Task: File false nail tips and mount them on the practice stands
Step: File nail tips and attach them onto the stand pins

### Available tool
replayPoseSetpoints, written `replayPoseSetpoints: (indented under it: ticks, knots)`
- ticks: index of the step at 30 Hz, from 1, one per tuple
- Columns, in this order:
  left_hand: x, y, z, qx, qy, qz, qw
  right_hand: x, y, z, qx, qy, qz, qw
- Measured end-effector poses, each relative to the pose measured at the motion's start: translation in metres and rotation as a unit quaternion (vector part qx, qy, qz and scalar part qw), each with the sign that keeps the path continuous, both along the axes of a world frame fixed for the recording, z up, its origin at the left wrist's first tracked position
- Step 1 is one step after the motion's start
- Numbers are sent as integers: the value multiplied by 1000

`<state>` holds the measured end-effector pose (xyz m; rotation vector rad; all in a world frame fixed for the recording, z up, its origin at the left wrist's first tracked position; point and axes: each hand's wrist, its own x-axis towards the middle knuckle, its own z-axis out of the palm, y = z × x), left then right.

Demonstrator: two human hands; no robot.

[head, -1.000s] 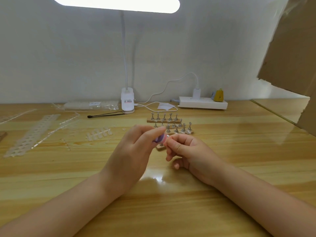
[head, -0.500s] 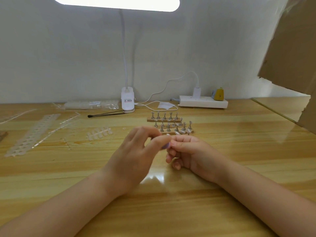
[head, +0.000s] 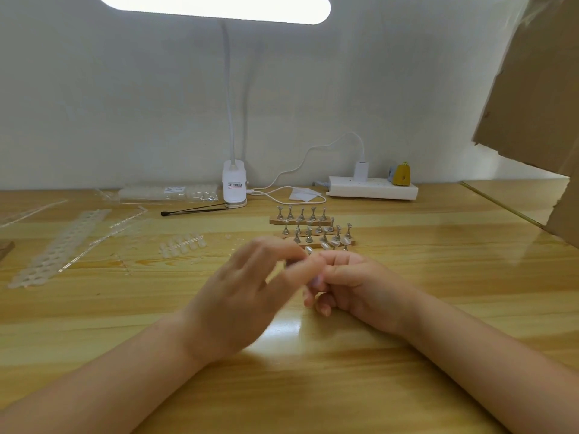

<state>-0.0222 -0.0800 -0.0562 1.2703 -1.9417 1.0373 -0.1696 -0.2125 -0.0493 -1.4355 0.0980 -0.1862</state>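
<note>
Wooden tabletop (head: 438, 308) with a glossy grain runs left to right beneath a pale wall. A white clip lamp (head: 234, 186) stands at the far centre, its lit bar overhead; a white power strip (head: 372, 190) with a yellow object on it lies to the right of the lamp.

Practice stands (head: 310, 228): three wooden bars with upright metal pegs, long axes running left to right, set just beyond the hands. Several pegs on the nearest bar carry clear tips; the far row appears bare.

Left hand (head: 247, 296): raised over the table centre, blurred, thumb and forefinger brought together at the meeting point with the other hand. What it pinches cannot be told; a pale lilac patch shows between the two hands.

Right hand (head: 347, 280): resting on the table, fingers curled inward, thumb and forefinger pinched at the same point. A small clear nail tip (head: 309, 249) shows just above the pinch, near the nearest bar; its pointing direction cannot be told.

Strips of unused nail tips (head: 181, 244) lie at the left, with a long perforated sheet (head: 59, 245) further left running near to far. A thin black tool (head: 194, 210) lies near the lamp base.
</note>
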Motion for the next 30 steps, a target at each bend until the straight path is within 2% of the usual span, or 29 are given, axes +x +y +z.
replayPoseSetpoints:
  ticks: [3, 7, 10, 12, 17, 18, 22, 24, 27, 30]
  knots:
    - [-3, 1, -2, 29, -36, -4, 999, -1, -1, 1, -9, -2, 25, 1000]
    - [12, 2, 2, 32, 9, 75, 997, -2, -2, 1, 11, 5, 17, 1000]
    - [-1, 2, 2, 1, 1, -6, 1000, -1, -2, 1, -6, 2, 24, 1000]
    - [-8, 1, 0, 16, -25, -24, 999, -1, -2, 1, -13, -1, 34, 999]
    - [10, 2, 4, 41, 21, 110, 993, -1, -1, 2, 15, 1, 11, 1000]
    - [9, 3, 5, 35, 29, 104, 994, -1, -1, 1, 13, 1, 8, 1000]
    - [-11, 1, 0, 31, 23, -15, 999, -1, -2, 0, 0, 1, 13, 1000]
    - [-8, 0, -2, 59, 21, 2, 998, -1, -2, -1, 0, -3, 8, 1000]
    - [3, 0, -1, 68, 80, 83, 991, -1, -1, -1, 26, -14, -19, 999]
    - [-2, 1, 3, 39, 136, 27, 990, 0, 1, -2, 13, -16, -29, 999]
